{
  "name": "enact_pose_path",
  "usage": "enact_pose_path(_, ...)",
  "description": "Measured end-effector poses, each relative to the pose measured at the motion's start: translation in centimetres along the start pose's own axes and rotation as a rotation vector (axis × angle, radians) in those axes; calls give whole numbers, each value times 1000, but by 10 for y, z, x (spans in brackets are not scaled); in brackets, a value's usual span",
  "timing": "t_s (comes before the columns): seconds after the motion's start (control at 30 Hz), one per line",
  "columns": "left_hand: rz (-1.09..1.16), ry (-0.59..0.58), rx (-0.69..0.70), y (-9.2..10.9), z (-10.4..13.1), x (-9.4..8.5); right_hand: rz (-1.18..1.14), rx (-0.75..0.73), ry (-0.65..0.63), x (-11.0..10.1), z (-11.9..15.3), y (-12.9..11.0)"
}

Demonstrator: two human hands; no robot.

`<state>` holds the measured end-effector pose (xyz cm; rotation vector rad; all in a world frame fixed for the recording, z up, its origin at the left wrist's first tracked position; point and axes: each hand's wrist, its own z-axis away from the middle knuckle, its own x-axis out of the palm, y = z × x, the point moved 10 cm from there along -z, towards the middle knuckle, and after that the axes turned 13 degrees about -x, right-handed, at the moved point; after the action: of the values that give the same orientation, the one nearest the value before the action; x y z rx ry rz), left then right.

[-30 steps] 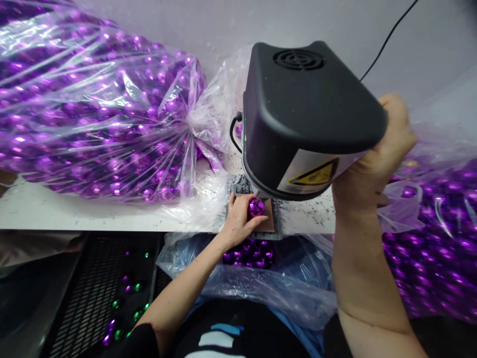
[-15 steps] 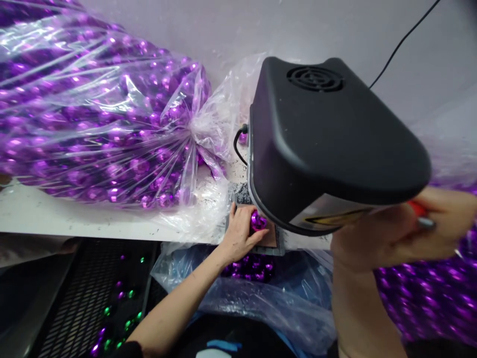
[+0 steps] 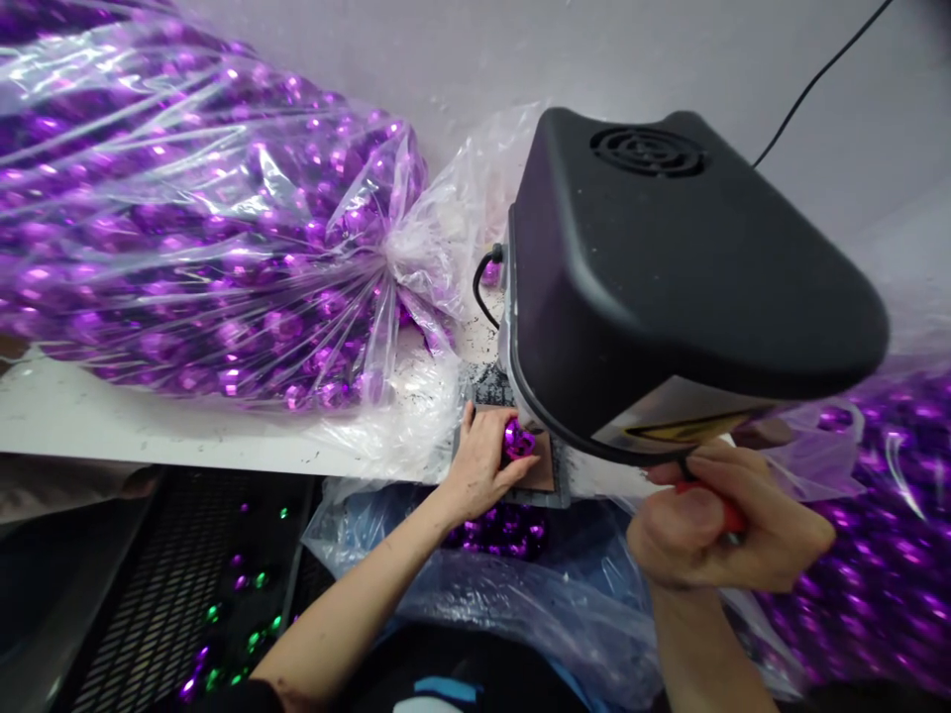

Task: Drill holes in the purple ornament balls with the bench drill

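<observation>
A shiny purple ball (image 3: 518,440) sits over a brown pad (image 3: 541,465) under the edge of a black machine (image 3: 690,267). The fingers and thumb of my left hand (image 3: 482,460) are closed round its left side. At the machine's lower right, my right hand (image 3: 732,520) is wrapped round a red handle (image 3: 732,515), its fist beneath the yellow warning label (image 3: 684,428). The machine's housing covers what lies behind that hand.
A tied clear bag of purple balls (image 3: 223,248) fills the left of the white table (image 3: 149,421). More purple balls (image 3: 877,594) lie at the right. An open plastic bag (image 3: 520,604) hangs at the table's front edge. A black crate (image 3: 170,584) with small green and purple balls stands lower left.
My right hand has moved left and closer in with the red handle, which was further right before. My left hand stays at the purple ball. The view has shifted slightly.
</observation>
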<state>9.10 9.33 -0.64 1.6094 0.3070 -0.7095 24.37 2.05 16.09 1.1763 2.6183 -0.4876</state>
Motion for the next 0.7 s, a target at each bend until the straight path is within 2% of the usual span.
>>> enact_pose_path(0.13,11,-6,-2,0,0,0,-10,-29,81,-4,6,-4)
enact_pose_path(0.57,35,3,-34,-4,-2,-1,-81,22,168,4,26,2)
enact_pose_path(0.7,70,35,-28,-5,-2,-4,-60,27,171,12,40,9)
